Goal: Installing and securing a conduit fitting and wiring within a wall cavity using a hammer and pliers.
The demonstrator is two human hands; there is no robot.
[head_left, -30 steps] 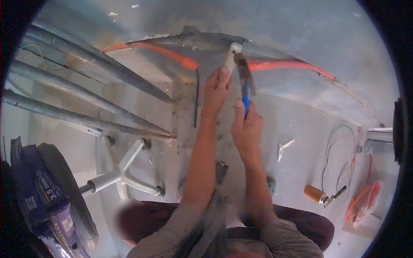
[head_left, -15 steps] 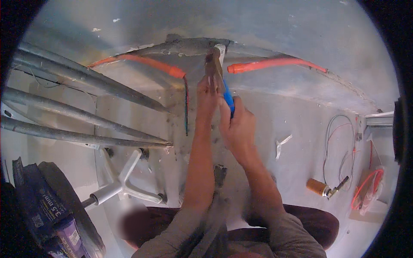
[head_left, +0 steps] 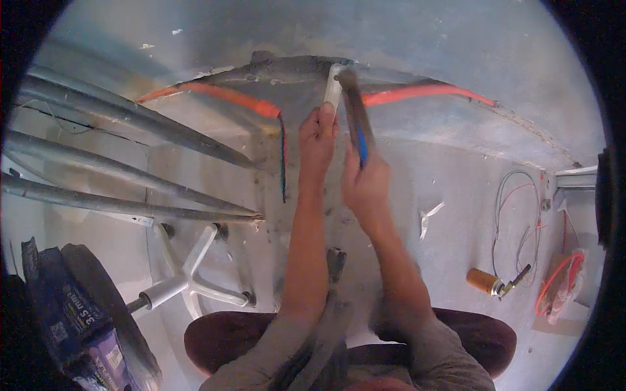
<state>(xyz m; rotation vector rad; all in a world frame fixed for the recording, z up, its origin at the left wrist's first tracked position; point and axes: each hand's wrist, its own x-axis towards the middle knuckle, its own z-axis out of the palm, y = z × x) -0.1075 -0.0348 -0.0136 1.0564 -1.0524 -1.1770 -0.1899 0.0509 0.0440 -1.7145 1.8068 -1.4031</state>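
Observation:
My left hand (head_left: 317, 133) grips a pale flat strip (head_left: 333, 90) with a rounded upper end, held up before the low wall. My right hand (head_left: 366, 184) is closed on a blue-handled tool (head_left: 356, 107). Motion smears the tool's long dark brownish upper part, so its exact kind cannot be made out. Its top is close beside the strip's upper end, and I cannot tell if they touch. An orange conduit (head_left: 242, 100) with dark wires (head_left: 283, 156) hanging from its end lies left of my hands. Another orange conduit (head_left: 424, 95) runs to the right, its near end partly behind the tool.
Several grey pipes (head_left: 137, 124) reach in from the left. Below them are a white wheeled chair base (head_left: 193, 280) and dark packages (head_left: 75, 313). At right lie an orange gas canister with a torch head (head_left: 484, 281), coiled wire (head_left: 497, 221) and a white scrap (head_left: 427, 219).
The tool has swung right, away from in front of my left hand, uncovering the pale strip. My right hand has shifted slightly right and down; my left hand stays in nearly the same place.

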